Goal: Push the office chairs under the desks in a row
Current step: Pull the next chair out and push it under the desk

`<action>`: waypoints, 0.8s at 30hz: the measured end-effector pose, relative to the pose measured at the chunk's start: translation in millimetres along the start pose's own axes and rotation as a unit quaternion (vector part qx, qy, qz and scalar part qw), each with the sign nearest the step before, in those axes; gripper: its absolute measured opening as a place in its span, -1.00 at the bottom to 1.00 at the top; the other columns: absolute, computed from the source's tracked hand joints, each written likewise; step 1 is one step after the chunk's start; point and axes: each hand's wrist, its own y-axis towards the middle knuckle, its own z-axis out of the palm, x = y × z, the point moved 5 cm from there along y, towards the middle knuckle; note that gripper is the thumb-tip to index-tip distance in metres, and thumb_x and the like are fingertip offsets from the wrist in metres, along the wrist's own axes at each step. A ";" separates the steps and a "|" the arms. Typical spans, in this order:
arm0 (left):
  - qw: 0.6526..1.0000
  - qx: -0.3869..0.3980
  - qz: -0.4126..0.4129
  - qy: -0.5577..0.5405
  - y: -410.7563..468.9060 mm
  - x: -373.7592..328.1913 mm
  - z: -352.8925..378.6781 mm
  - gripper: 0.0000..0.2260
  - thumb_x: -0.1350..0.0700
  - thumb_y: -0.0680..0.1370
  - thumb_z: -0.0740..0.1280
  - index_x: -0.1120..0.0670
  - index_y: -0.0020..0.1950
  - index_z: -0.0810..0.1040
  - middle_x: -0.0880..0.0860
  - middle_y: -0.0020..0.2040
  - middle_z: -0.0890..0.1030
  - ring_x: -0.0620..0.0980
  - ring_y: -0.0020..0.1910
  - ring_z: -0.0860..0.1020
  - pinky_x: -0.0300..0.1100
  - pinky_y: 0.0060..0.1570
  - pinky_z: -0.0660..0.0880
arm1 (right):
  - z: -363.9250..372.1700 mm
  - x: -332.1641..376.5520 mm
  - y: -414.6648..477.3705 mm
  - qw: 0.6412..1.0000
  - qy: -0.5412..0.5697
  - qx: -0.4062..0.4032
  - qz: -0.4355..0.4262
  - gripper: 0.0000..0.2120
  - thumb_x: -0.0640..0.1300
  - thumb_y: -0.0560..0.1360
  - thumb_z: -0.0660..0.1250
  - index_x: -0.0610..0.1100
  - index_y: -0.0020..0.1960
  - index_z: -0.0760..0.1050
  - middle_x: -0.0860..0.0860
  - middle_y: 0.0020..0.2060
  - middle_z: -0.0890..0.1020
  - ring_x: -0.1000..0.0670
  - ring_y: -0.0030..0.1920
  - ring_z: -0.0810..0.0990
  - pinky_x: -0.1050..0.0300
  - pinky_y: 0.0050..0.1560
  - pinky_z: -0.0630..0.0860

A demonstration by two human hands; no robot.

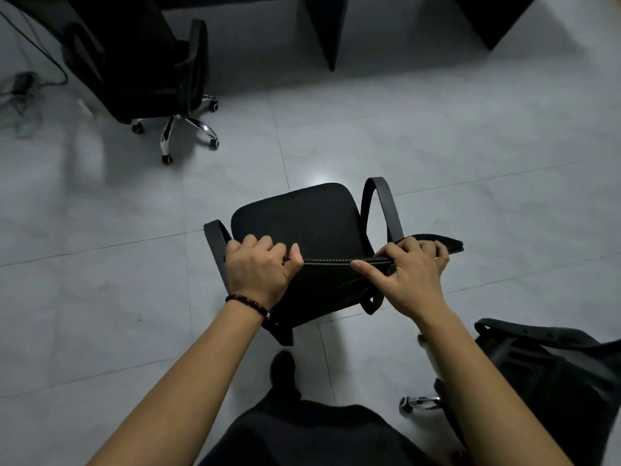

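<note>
Head view: a person's left hand (258, 264) and right hand (411, 274) both curl fingers over the backrest (336, 261) of 1 black chair (302, 227) on pale tiles (437, 136).

Dark bead bracelet (248, 304) — bare forearms, black clothing (312, 432)

A floor (437, 146) of large, glossy pale grey tiles, crossed by thin dark grout lines, is seen spread beneath the left grip (258, 267) and the right grip (413, 277). A patch of reflected light (319, 178) is caught on the tiles just ahead of both, past the office chair (302, 223) held by them. Far ahead, two dark worktop side panels (327, 28) are stood on the floor, shadow pooled around them. Far ahead and left of the left grip, a second office chair (151, 62) on a chrome base is parked, with loose cables (20, 92) left farther left. The room is dimly lit.
</note>
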 end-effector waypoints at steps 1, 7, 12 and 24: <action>1.000 0.006 0.004 0.000 8.0 6.2 4.3 -0.51 -0.11 0.60 0.10 0.07 -0.44 0.51 0.04 -0.47 0.45 0.06 -0.40 0.39 -0.08 -0.29 0.21 | 2.1 6.0 6.1 1.000 -0.001 -0.003 0.005 -0.32 0.63 0.32 -0.01 0.10 -0.18 0.57 0.07 -0.12 0.48 -0.11 0.12 0.38 -0.17 0.39 0.07; 0.997 0.078 0.009 0.012 52.3 29.5 27.9 -0.52 -0.11 0.60 0.01 0.09 -0.33 0.54 0.06 -0.36 0.49 0.08 -0.29 0.40 -0.05 -0.22 0.24 | 15.7 27.2 41.2 1.000 -0.015 0.022 0.015 -0.31 0.63 0.33 -0.05 0.14 -0.04 0.56 0.06 -0.03 0.48 -0.10 0.16 0.34 -0.17 0.38 0.01; 0.987 0.162 0.001 -0.007 82.9 16.3 50.3 -0.48 -0.19 0.61 -0.07 0.08 -0.01 0.59 0.10 -0.12 0.59 0.13 -0.05 0.47 0.07 0.20 0.31 | 18.7 12.8 95.0 0.995 -0.056 0.053 -0.060 -0.40 0.49 0.39 0.15 0.11 0.23 0.47 0.02 0.11 0.53 -0.11 0.20 0.40 -0.12 0.30 0.12; 0.974 0.209 -0.064 0.057 148.8 -97.3 77.3 -0.38 -0.42 0.50 -0.09 0.02 0.08 0.49 0.07 -0.11 0.47 0.10 -0.05 0.41 0.11 0.27 0.23 | -5.9 -104.2 226.9 0.992 -0.093 0.036 -0.072 -0.78 -0.14 0.38 0.40 -0.03 0.02 0.57 -0.03 -0.07 0.60 -0.18 0.01 0.47 -0.12 0.17 0.13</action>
